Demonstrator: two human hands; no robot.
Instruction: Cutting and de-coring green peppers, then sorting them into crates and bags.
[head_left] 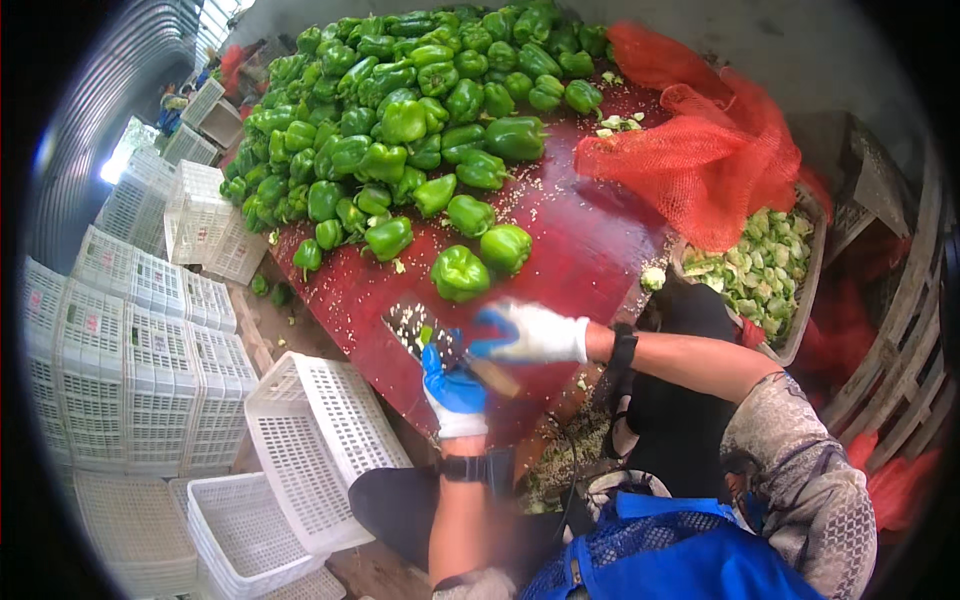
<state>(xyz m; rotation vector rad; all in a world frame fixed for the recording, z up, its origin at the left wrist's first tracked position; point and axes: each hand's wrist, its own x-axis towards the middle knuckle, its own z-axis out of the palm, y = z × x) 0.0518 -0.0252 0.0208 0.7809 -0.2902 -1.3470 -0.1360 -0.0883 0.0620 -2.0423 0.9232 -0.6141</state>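
My left hand, in a blue-and-white glove, is at the near edge of a red tabletop. Its fingers curl round something I cannot make out, and a small green piece shows at the fingertips. Just right of it, my right hand, gloved alike, is smeared by motion, so its grip does not show. Between and below the hands is a blurred brown, handle-like piece. A dark flat patch strewn with pale seeds lies beyond the left fingers. Two green bell peppers stand closest to the hands.
A large heap of green peppers covers the table's far left. Red mesh netting drapes over its right edge, above a crate of pepper scraps. White plastic crates stand at the left, several stacked. Seeds litter the table.
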